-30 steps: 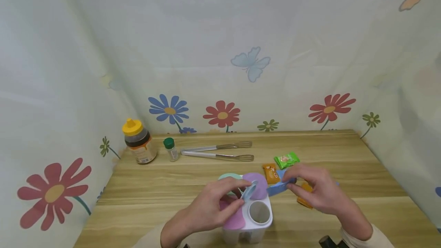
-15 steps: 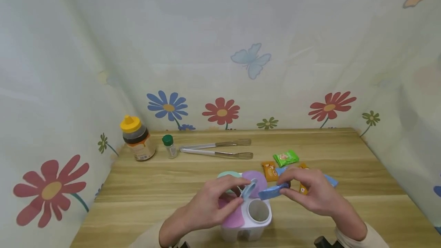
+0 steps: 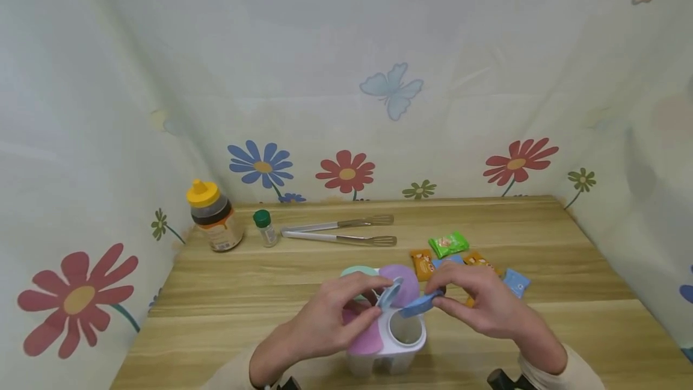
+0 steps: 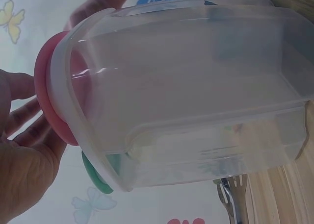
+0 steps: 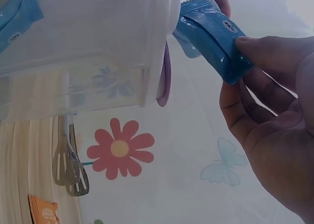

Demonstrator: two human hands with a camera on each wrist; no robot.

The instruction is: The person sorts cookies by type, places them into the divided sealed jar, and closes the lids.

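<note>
Blue packet (image 3: 417,307) in pinching right hand (image 3: 484,301), pale-blue lid (image 3: 388,295) in pinching left hand (image 3: 331,315)

Between the tongs (image 3: 335,237) and left hand (image 3: 338,321), bare worktop (image 3: 243,287) leaves passage; scattered packets (image 3: 449,244) obstruct beyond the right hand (image 3: 482,303). Raised lid (image 3: 390,295) and blue packet (image 3: 418,306) crowd the opening's (image 3: 406,331) far side, leaving the near free.

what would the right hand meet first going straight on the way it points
Beyond the shiny blue packet in the right hand, likely the pale blue plastic lid the left hand pinches; depth is unclear.
</note>
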